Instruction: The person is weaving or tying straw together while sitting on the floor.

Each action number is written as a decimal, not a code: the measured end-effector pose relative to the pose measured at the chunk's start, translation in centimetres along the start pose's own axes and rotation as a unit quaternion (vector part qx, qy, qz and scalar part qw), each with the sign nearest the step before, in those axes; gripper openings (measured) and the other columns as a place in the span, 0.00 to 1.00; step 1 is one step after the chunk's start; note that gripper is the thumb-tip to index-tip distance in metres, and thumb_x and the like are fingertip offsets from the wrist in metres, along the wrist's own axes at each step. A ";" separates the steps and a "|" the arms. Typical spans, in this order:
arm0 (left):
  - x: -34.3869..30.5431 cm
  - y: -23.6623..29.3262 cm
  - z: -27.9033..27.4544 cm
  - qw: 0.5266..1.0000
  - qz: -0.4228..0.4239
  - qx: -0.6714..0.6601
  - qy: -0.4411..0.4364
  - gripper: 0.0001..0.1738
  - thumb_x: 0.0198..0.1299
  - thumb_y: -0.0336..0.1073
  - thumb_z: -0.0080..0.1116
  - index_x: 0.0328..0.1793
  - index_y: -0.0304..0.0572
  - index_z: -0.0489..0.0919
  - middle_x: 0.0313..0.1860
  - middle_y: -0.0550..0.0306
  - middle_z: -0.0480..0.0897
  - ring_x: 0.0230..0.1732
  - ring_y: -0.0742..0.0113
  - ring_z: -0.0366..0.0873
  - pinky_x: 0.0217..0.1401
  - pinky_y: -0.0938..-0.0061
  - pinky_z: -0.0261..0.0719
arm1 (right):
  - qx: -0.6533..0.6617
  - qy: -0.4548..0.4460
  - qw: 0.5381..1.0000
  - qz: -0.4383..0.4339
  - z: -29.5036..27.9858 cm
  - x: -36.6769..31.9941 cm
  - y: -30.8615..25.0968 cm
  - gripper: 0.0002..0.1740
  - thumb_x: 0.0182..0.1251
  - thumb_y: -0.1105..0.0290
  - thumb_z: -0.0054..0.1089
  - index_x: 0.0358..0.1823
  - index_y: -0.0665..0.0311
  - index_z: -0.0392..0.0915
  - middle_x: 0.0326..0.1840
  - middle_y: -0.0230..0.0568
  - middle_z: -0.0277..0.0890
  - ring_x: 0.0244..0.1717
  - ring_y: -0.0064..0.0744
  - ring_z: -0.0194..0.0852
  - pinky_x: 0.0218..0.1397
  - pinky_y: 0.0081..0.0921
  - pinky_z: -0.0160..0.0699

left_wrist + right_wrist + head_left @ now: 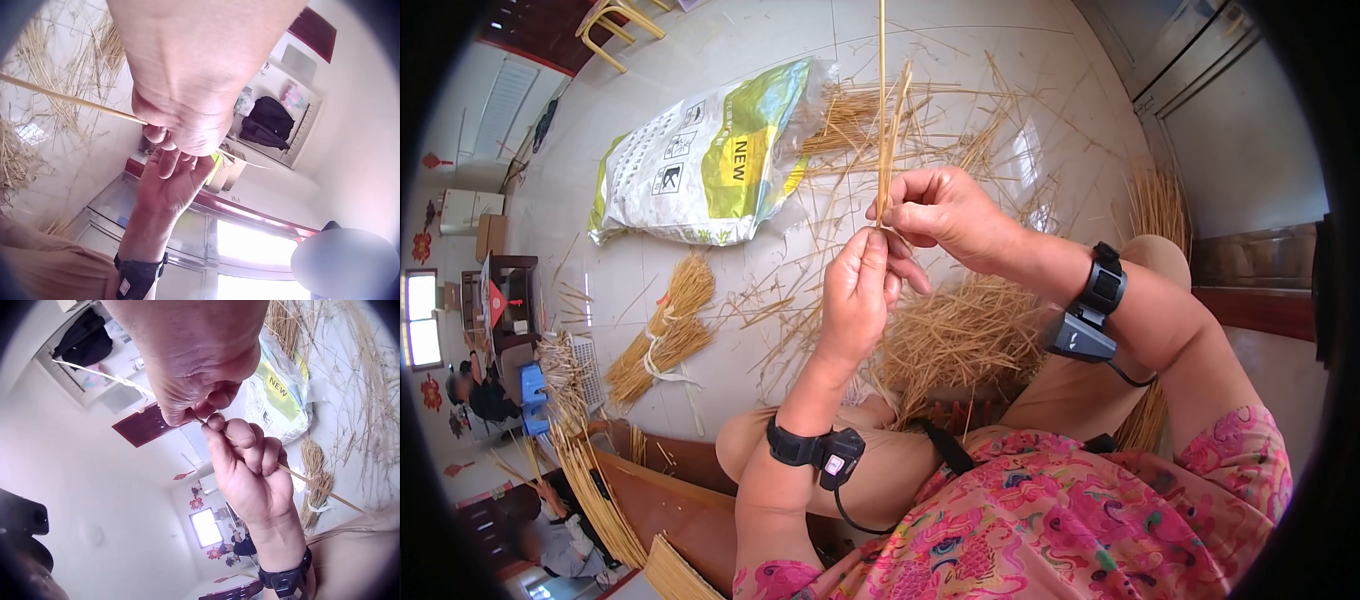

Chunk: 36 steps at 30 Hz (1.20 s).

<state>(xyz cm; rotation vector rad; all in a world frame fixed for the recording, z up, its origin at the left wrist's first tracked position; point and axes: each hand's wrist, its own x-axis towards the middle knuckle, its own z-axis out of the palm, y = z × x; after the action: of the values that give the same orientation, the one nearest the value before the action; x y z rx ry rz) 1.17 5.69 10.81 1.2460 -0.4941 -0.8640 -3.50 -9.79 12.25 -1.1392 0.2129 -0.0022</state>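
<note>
In the head view my left hand [860, 285] pinches the lower end of a straw stalk [889, 150] between thumb and fingers. My right hand [950, 215] pinches it just above, with the fingertips of both hands close together. From there the stalk rises upward, a loose dry sheath beside the thin stem. The right wrist view has the left hand [256, 475] below the right hand [200, 369], with a straw [334, 495] passing out behind the left fingers. In the left wrist view a smooth stem [75, 99] runs out from the left hand [178, 119].
A loose straw heap [965, 335] lies on the floor before my knees. Beyond it sits a white and green sack [700, 150], with straw scattered around. Tied straw bundles [662, 330] lie at the left. Other people [485, 390] sit at the far left.
</note>
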 end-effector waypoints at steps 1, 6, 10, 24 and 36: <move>0.0 0.0 0.0 1.000 0.003 0.002 0.006 0.18 0.74 0.43 0.33 0.40 0.38 0.71 0.23 0.46 0.80 0.12 0.85 0.51 0.15 0.88 0.49 | -0.014 0.013 1.000 -0.005 0.2 0.0 -0.2 0.06 0.60 0.74 0.55 0.26 0.65 0.76 0.19 0.30 0.71 0.21 0.17 0.63 0.26 0.15 0.63; 0.0 -0.3 0.3 0.999 0.012 0.002 0.033 0.18 0.74 0.42 0.34 0.40 0.38 0.71 0.25 0.45 0.80 0.12 0.85 0.51 0.15 0.88 0.49 | -0.011 0.025 1.000 -0.002 0.1 0.1 -0.1 0.06 0.60 0.73 0.57 0.28 0.67 0.79 0.20 0.30 0.72 0.21 0.16 0.64 0.25 0.14 0.64; -0.2 0.0 0.0 1.000 -0.016 -0.020 -0.006 0.17 0.74 0.42 0.34 0.40 0.39 0.70 0.24 0.47 0.80 0.13 0.85 0.53 0.15 0.88 0.50 | -0.002 0.008 1.000 0.000 -0.3 0.1 0.3 0.07 0.61 0.70 0.59 0.28 0.67 0.78 0.20 0.30 0.72 0.21 0.15 0.63 0.24 0.14 0.63; -0.2 0.2 -0.5 0.985 -0.070 -0.143 -0.062 0.16 0.73 0.46 0.36 0.38 0.46 0.69 0.19 0.50 0.78 0.10 0.84 0.48 0.13 0.87 0.48 | 0.041 -0.008 0.998 0.051 -0.2 0.1 -0.4 0.06 0.63 0.72 0.55 0.36 0.68 0.77 0.20 0.27 0.68 0.20 0.13 0.61 0.22 0.11 0.58; -0.3 0.2 -0.8 0.979 -0.079 -0.155 -0.106 0.17 0.73 0.47 0.36 0.37 0.46 0.68 0.18 0.50 0.77 0.10 0.83 0.50 0.13 0.87 0.47 | 0.108 -0.033 0.989 0.094 -0.4 0.2 0.2 0.07 0.65 0.70 0.56 0.30 0.66 0.75 0.18 0.27 0.69 0.19 0.13 0.62 0.20 0.12 0.57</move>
<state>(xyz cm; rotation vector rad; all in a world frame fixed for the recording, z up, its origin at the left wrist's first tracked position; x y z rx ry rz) 1.65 6.41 10.85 0.9201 -0.4136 -1.1701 -3.39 -10.08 11.91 -0.8979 0.2546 0.1759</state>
